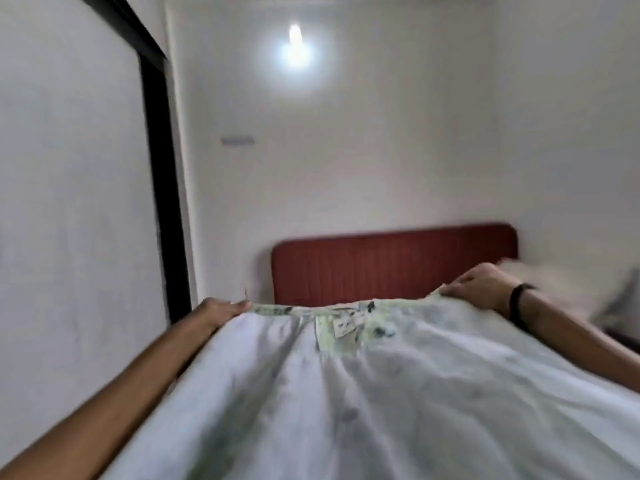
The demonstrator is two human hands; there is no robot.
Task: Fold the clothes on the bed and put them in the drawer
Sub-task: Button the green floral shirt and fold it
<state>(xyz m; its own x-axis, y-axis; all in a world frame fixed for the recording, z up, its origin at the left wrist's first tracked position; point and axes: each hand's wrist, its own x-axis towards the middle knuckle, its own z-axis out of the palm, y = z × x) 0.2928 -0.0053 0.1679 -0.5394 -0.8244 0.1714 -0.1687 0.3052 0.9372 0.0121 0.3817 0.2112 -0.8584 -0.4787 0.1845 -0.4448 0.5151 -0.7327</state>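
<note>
Pale garment [381,393]: left hand [221,308] and right hand [481,285] are each pinching a top corner, stretching it taut, likely for folding.

Two bare forearms show, with no sleeves reaching as far as the elbows. The left hand [221,311] wears no ring, watch or band that can be made out. On the right arm a narrow black wristband [516,301] circles the wrist just behind the right hand [479,289]; it is plain and dark, and blur hides any clasp or face. Fingernails are too blurred to tell.
</note>
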